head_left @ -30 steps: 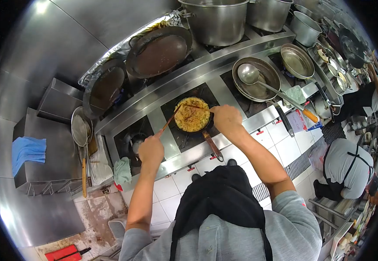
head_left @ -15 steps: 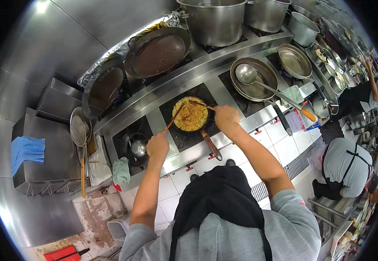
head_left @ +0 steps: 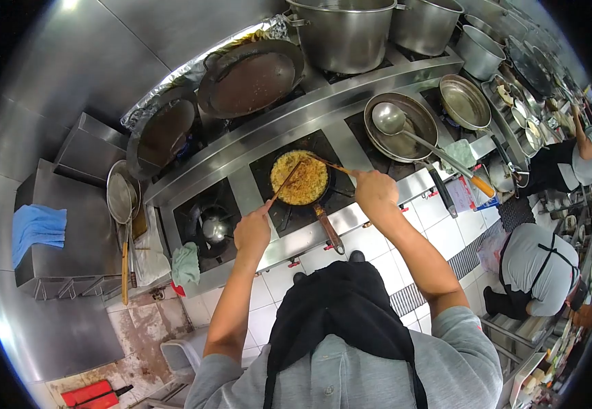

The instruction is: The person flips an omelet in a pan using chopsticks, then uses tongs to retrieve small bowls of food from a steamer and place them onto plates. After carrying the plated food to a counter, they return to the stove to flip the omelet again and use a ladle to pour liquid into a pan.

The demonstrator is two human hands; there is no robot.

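Observation:
A small dark frying pan (head_left: 320, 206) with a brown handle sits on the middle burner. Yellow, egg-like food (head_left: 302, 189) with a browner centre fills it. My left hand (head_left: 252, 230) is closed round a thin wooden utensil (head_left: 285, 183), whose tip reaches into the food from the left. In my right hand (head_left: 377, 193) is a second wooden utensil (head_left: 337, 167), its far end over the pan's upper rim. Neither hand touches the pan handle (head_left: 329, 232), which points toward my body.
Right of the pan, a ladle (head_left: 389, 118) lies across a larger pan (head_left: 418, 127). Big pots (head_left: 343, 34) and dark woks (head_left: 249, 80) stand behind. A green cloth (head_left: 186, 264) hangs at left. Two people (head_left: 540, 262) (head_left: 582, 158) are at the right.
My right hand has moved right and slightly down, drawing its utensil toward the pan's upper right rim. The left utensil's tip has shifted to the right, farther into the food.

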